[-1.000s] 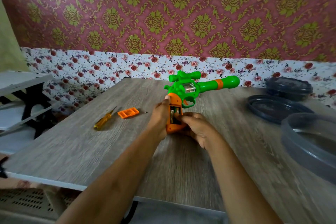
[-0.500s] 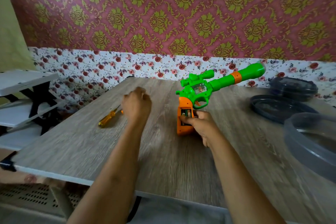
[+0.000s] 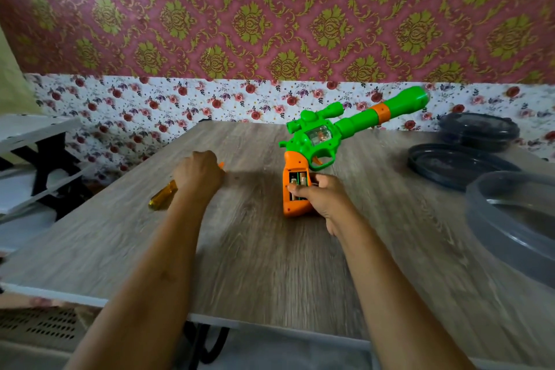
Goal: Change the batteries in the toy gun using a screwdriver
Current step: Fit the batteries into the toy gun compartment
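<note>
CHANGE: left hand (image 3: pixel 198 171) taken off the toy gun (image 3: pixel 318 141), now over the orange battery cover (image 3: pixel 221 164) left of it, by the screwdriver (image 3: pixel 163 198); grasp cannot be told | GUN: grip clamped in right hand (image 3: pixel 324 198), butt on table (image 3: pixel 270 264), batteries (image 3: pixel 297 183) seated | NEXT: cover refitting judged due

We have just one camera, and it sits on the person's head. It looks forward and down over the counter (image 3: pixel 270 264), toward the wall (image 3: pixel 270 24) past the far edge. We are close up: the left arm (image 3: pixel 156 264) and the right arm (image 3: pixel 390 279) reach in from the bottom of the picture. The near edge of the counter lies low in view, and its right edge runs off the side. The lens is wide.
</note>
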